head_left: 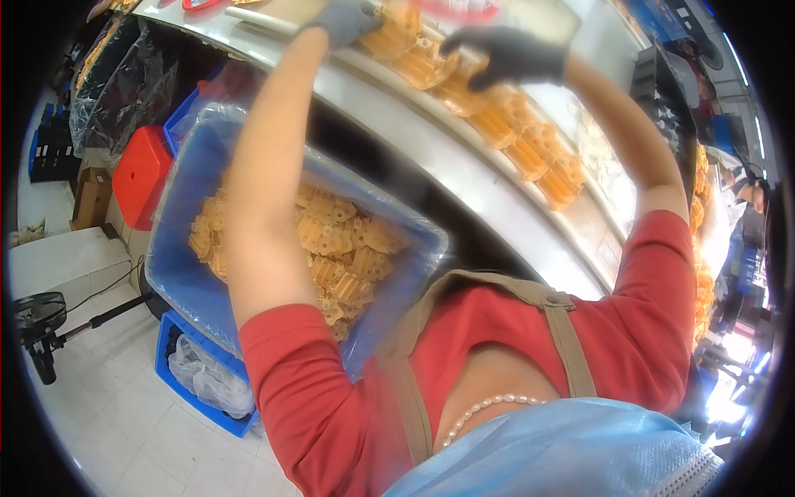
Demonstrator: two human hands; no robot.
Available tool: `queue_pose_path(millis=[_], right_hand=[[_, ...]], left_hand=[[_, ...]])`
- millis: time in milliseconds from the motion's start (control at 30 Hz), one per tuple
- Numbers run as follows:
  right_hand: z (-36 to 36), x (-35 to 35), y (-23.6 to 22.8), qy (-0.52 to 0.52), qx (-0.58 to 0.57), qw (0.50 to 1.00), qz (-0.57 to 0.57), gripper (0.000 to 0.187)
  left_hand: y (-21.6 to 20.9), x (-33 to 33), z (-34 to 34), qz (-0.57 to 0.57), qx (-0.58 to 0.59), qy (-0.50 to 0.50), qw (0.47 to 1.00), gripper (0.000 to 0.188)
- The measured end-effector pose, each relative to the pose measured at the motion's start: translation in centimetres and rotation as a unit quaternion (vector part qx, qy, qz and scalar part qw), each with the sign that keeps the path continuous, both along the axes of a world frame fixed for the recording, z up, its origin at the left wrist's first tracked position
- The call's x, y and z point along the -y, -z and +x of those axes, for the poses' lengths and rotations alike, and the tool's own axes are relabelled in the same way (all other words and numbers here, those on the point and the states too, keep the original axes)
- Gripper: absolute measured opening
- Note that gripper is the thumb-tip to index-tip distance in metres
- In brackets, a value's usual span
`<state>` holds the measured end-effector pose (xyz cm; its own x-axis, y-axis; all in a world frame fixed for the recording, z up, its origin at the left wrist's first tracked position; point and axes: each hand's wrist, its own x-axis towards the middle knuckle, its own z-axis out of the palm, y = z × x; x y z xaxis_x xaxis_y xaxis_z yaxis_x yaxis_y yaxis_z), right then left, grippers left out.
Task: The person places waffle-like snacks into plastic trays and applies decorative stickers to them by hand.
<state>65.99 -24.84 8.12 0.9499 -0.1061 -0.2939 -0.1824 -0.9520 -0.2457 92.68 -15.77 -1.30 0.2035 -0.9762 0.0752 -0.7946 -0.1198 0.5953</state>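
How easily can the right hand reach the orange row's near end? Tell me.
Likely yes: the right hand is at the row of orange parts, and nothing covers its near end.

Left hand (346, 23) is cropped above; right hand (520, 56) blurred.

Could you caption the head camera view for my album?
Gloved left hand and right hand at a row of orange parts, near a blue bin of more parts.

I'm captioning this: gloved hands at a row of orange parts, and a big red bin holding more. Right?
The head view shows the big bin is blue, not red. It does hold orange parts, and the gloved left hand and right hand are at the row.
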Motion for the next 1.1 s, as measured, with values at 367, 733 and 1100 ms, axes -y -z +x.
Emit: queue_pose_path(millis=[367,733,1100], right_hand=[[-4.8,2.0,3.2,-0.065,0.092,0.994,-0.005,0.051],[8.8,-22.4,7.7,-0.232,-0.118,0.954,0.148,0.040],[9.3,-30.9,26.5,0.086,-0.044,0.981,0.165,0.041]], left_hand=[[-4.4,-8.6,-3.4,-0.180,0.036,-0.108,0.977,0.046],[15.3,-41.5,1.7,0.275,-0.060,-0.320,0.905,0.049],[15.0,-41.9,-0.9,0.369,0.183,-0.189,0.891,0.046]])
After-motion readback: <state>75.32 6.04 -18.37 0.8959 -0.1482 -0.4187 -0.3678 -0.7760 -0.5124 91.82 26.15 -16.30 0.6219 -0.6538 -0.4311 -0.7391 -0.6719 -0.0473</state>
